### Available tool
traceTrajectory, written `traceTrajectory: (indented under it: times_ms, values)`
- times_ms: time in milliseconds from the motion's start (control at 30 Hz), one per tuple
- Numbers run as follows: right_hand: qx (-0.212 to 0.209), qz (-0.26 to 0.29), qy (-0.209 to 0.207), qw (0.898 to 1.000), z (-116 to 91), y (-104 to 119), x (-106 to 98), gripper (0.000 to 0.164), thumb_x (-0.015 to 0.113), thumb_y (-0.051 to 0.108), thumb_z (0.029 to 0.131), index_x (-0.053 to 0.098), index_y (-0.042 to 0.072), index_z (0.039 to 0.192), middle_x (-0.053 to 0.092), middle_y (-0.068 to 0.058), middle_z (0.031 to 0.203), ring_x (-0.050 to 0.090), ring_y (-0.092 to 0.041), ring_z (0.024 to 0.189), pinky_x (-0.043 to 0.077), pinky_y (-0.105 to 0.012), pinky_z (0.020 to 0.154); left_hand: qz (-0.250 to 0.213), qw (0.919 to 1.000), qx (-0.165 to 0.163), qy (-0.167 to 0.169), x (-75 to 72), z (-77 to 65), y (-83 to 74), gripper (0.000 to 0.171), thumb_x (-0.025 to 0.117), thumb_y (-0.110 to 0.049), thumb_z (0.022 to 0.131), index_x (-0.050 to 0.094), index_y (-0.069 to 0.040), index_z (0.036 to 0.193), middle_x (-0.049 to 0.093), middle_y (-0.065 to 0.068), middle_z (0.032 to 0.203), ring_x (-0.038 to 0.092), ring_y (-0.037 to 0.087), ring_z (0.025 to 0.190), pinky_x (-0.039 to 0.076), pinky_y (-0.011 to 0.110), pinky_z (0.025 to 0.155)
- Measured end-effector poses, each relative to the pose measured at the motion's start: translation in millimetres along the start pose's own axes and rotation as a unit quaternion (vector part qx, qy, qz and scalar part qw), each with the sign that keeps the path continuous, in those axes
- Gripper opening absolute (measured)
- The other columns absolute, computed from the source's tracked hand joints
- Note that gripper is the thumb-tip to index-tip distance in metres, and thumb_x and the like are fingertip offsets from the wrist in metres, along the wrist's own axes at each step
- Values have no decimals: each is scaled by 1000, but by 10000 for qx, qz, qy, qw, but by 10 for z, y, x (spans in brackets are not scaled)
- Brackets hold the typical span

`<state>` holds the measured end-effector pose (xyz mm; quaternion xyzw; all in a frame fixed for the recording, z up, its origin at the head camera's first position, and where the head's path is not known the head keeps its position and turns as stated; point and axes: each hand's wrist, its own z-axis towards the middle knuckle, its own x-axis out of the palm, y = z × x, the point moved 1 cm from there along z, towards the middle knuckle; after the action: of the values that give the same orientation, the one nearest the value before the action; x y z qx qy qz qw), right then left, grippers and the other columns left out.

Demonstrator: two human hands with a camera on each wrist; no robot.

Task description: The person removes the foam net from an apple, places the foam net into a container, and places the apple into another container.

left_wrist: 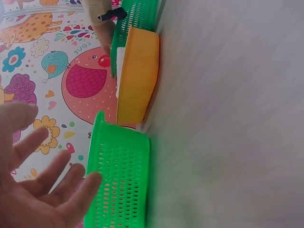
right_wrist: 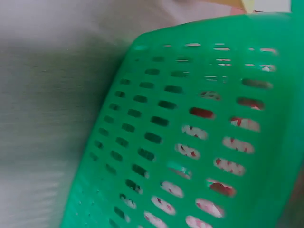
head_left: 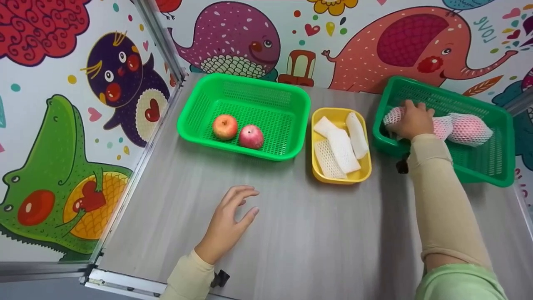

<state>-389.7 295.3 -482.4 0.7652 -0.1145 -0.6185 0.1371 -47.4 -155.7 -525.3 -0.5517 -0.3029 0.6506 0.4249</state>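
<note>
Inside the dark green basket, my right hand grips an apple in a white foam net near the left wall. Two more net-wrapped apples lie to the right of that hand, one partly hidden by it. My left hand hovers over the front of the table with fingers loosely bent and nothing held. The left wrist view also shows this left hand, fingers spread. In the right wrist view the basket's slotted wall hides the right hand.
A bright green basket at the back left holds a bare orange-red apple and a bare pink-red apple. Between the baskets stands a yellow bin with several empty foam nets. Printed walls edge the grey table.
</note>
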Motion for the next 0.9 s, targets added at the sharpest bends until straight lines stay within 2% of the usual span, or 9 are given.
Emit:
traceTrajectory:
  times_ms: [267, 467, 700, 900]
  values:
    - [-249, 198, -167, 9994, -169, -104, -271, 92, 83, 31, 82, 31, 5, 153, 29, -34, 148, 23, -58, 132, 34, -77, 96, 222, 9995, 201, 87, -29, 94, -31, 37, 66, -29, 99, 58, -30, 134, 49, -4, 139, 47, 12, 129, 46, 36, 102]
    - [-569, 435, -240, 9971, -373, -119, -426, 96, 85, 30, 80, 30, 8, 155, 28, -32, 151, 22, -56, 135, 36, -79, 91, 378, 9987, 291, 191, -49, 219, -53, 37, 67, -31, 98, 60, -28, 134, 49, -9, 137, 49, 9, 125, 47, 34, 102]
    - [-948, 888, -337, 9910, -686, -43, -468, 91, 87, 31, 79, 36, 10, 152, 35, -24, 150, 29, -48, 135, 37, -76, 94, 345, 9976, 493, 347, -36, 411, -102, 39, 71, -20, 96, 61, -29, 132, 49, -12, 134, 48, 5, 124, 47, 31, 100]
    - [-1207, 1334, -422, 9828, -1032, 42, -415, 88, 90, 27, 77, 41, 12, 149, 42, -17, 146, 38, -39, 129, 45, -70, 92, 238, 9947, 746, 671, 11, 614, -183, 33, 68, -25, 97, 62, -29, 130, 50, -14, 132, 49, 4, 123, 48, 30, 98]
